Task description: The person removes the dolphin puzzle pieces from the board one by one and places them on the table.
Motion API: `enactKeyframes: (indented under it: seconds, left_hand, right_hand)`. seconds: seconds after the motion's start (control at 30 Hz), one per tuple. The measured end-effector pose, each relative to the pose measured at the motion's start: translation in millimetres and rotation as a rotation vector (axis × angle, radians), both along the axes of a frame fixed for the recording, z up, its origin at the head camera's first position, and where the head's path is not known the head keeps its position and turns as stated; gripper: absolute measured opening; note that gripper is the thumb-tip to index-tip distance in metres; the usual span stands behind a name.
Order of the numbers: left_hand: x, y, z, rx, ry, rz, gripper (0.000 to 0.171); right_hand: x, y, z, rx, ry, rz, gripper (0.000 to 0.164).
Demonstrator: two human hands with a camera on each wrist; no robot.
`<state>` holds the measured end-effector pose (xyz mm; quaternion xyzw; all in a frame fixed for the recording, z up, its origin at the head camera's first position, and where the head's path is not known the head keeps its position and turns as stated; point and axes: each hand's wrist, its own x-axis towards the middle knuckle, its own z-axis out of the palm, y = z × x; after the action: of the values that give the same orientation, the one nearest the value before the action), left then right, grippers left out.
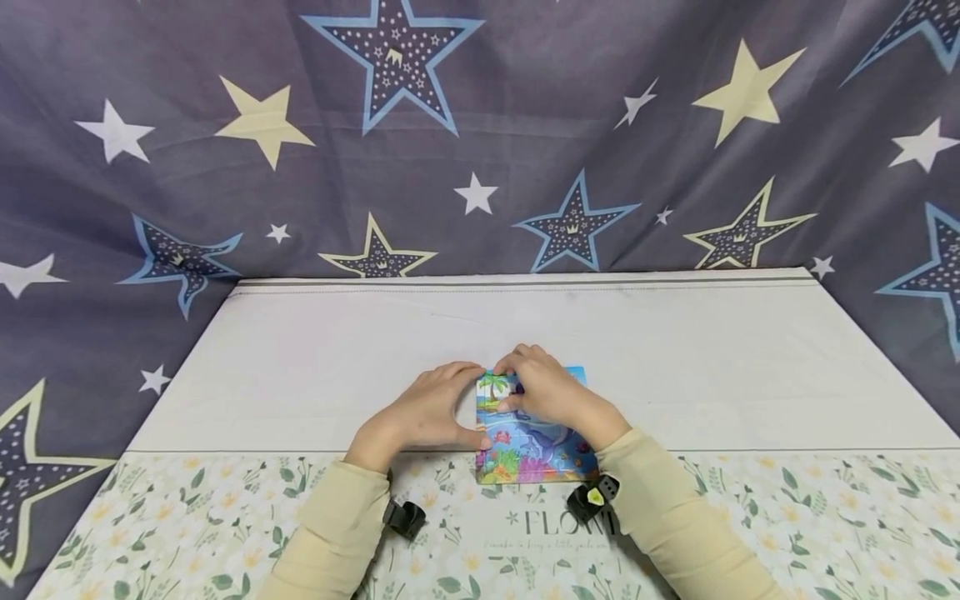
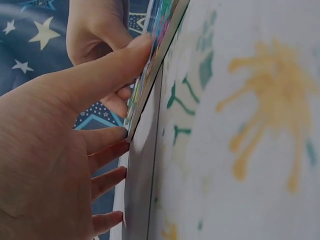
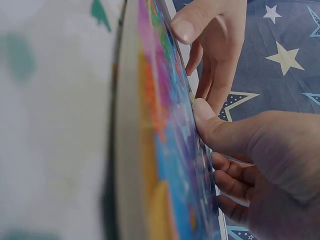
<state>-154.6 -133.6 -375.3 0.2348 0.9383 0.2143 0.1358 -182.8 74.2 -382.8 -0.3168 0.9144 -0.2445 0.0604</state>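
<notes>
- Two hands I watch, left hand [image 1: 431, 408] and right hand [image 1: 551, 387], touch one bright puzzle [image 1: 525, 454] in the middle of the tabletop [image 1: 712, 358].
- Left grip is spread wide; its thumb and fingers touch the puzzle's left edge.
- Right grip bends over the far left part, by the palm tree [image 1: 492, 388]. I can't tell if it pinches a piece.
- The puzzle lies right of the left hand and under the right, so the right is nearer.
- I can't pick its long side.

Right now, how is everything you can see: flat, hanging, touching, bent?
Puzzle: lying picture side up, partly covered by hands.
Left hand: spread along the puzzle's left edge, thumb touching it.
Right hand: fingers bent, thumb touching the puzzle.
Starry cloth: hanging, creased.
Flowery cover: spread flat.
Sleeves: down to the wrists.
</notes>
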Motion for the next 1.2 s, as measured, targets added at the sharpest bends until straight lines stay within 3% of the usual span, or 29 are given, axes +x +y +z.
enactKeyframes:
  seconds: [0.3,0.53,0.67,0.97,1.2]
  left_hand:
    - [0.6,2,1.6,-0.006,-0.008,0.015,0.103]
    - [0.4,2,0.2,-0.008,-0.017,0.021,0.103]
    - [0.7,1,-1.3,-0.015,-0.024,0.024,0.103]
    - [0.3,1,0.4,-0.015,-0.019,0.018,0.104]
    - [2.2,3,1.1,-0.046,-0.027,0.016,0.104]
  right_hand:
    - [-1.2,-1,-0.5,-0.01,0.014,-0.018,0.045]
    - [-1.0,-3,-1.1,-0.023,-0.062,-0.048,0.045]
    - [0.8,-3,-0.1,-0.03,-0.06,-0.061,0.045]
    - [0.1,2,6.7,-0.142,-0.041,-0.059,0.019]
    - [-2.9,8,11.5,-0.217,-0.029,-0.001,0.014]
